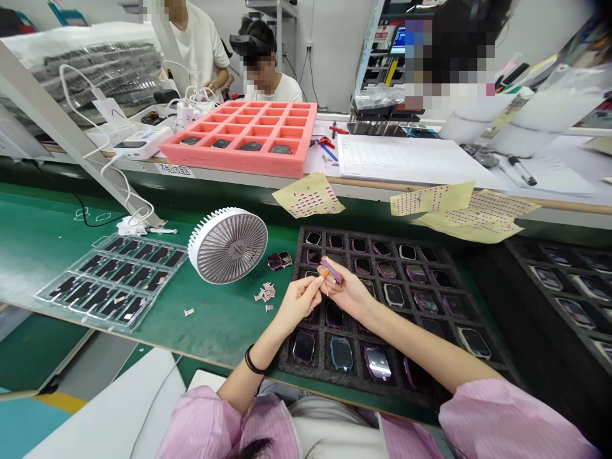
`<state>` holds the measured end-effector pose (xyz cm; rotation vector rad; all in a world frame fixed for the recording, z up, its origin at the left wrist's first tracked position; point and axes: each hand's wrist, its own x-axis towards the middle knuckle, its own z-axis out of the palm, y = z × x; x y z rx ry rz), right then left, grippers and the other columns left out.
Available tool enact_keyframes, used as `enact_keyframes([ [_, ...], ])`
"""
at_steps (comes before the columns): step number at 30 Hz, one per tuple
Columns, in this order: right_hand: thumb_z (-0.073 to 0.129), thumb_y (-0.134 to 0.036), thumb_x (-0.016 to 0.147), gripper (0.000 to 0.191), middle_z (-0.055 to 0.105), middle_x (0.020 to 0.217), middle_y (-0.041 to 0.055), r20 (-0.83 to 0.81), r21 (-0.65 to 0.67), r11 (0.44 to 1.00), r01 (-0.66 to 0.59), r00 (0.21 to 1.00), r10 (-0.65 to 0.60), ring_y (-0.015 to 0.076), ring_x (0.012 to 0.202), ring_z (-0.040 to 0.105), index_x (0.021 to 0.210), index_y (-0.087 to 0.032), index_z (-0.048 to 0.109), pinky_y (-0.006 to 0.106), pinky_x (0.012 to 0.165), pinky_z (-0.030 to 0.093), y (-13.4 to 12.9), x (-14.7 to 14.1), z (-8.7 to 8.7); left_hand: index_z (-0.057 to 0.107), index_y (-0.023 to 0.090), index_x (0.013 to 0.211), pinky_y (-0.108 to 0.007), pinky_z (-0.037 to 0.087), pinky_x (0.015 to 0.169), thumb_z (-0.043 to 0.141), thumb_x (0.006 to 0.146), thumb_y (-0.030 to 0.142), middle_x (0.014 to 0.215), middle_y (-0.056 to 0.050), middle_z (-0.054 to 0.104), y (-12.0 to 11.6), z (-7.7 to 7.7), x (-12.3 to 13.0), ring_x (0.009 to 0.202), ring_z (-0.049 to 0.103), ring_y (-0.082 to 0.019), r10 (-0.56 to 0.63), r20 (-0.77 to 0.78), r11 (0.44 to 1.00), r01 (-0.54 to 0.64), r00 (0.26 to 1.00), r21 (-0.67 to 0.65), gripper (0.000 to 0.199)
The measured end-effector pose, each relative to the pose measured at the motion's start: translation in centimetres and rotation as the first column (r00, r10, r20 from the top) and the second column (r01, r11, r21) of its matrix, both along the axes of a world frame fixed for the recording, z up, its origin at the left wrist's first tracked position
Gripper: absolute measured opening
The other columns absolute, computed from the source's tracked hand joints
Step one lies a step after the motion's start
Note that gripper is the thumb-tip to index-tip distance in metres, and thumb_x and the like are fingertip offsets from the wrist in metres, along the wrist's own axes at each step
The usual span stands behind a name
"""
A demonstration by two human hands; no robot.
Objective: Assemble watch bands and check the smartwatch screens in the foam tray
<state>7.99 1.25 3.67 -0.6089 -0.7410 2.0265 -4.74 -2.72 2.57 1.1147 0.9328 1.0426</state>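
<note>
Both of my hands meet above a black foam tray (315,376) filled with watch-like cases. My right hand (348,292) is closed around a small purple case (333,272), seen edge-on. A small orange piece (326,273) is pinched in the fingertips of my left hand (302,298), against the purple case. Left of the hands, small pale pink tabs (266,292) are scattered on the green mat, and two dark watch cases (280,260) lie behind them.
A white round fan (229,245) stands left of my hands. Farther left lies a clear plastic tray (115,280) with black strips. A pink foam tray (239,166) and papers (411,158) sit on the shelf; yellow sheets (308,196) hang from its edge. People sit and stand beyond.
</note>
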Motion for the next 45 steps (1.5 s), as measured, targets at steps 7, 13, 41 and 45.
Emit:
enact_keyframes([
  [7,0.069,-0.035,0.079,0.032,0.035,0.047,-0.0093,0.039,0.004,1.000,0.011,0.999,-0.012,0.0032,0.038,0.017,0.065,-0.019,0.045,0.018,0.039,0.023,0.1,0.1,-0.4,0.054,0.015,0.072,-0.015,0.016,0.033,0.053,0.081,0.062,0.040,0.011,0.033,-0.1,-0.3,-0.5,0.032,0.021,-0.002,-0.010,0.025,1.000,0.010,1.000,-0.002,0.048],
  [13,0.067,-0.040,0.078,0.025,0.049,0.062,-0.0058,0.267,0.197,0.975,0.104,0.951,-0.155,0.0087,0.048,0.039,0.092,-0.024,0.054,0.022,0.046,0.030,-0.6,-0.4,-0.5,0.047,0.017,0.067,-0.017,0.015,0.034,0.055,0.078,0.065,0.042,0.011,0.030,0.7,0.1,-0.3,0.033,0.019,-0.002,0.082,-0.016,0.997,-0.082,0.996,0.013,0.050],
  [41,0.059,-0.037,0.087,0.019,0.061,0.094,0.0095,0.742,0.520,0.602,-0.606,-0.028,-0.669,0.0265,0.097,0.055,0.092,-0.019,0.063,0.038,0.082,0.042,8.3,-1.4,-5.3,0.054,0.021,0.088,-0.024,0.038,0.063,0.031,0.095,0.034,0.074,-0.002,0.060,-2.2,-1.8,-7.9,0.064,0.058,-0.016,0.263,-0.716,0.965,-0.164,0.646,0.206,0.027],
  [45,0.055,-0.037,0.089,0.024,0.062,0.106,0.0174,0.736,0.532,0.604,-0.593,-0.030,-0.676,0.0323,0.102,0.054,0.102,-0.017,0.059,0.045,0.086,0.039,7.2,-1.5,-4.9,0.058,0.022,0.092,-0.023,0.034,0.060,0.032,0.094,0.036,0.063,0.001,0.053,-2.3,-0.8,-7.4,0.057,0.052,-0.016,0.246,-0.741,0.969,-0.145,0.625,0.200,0.029],
])
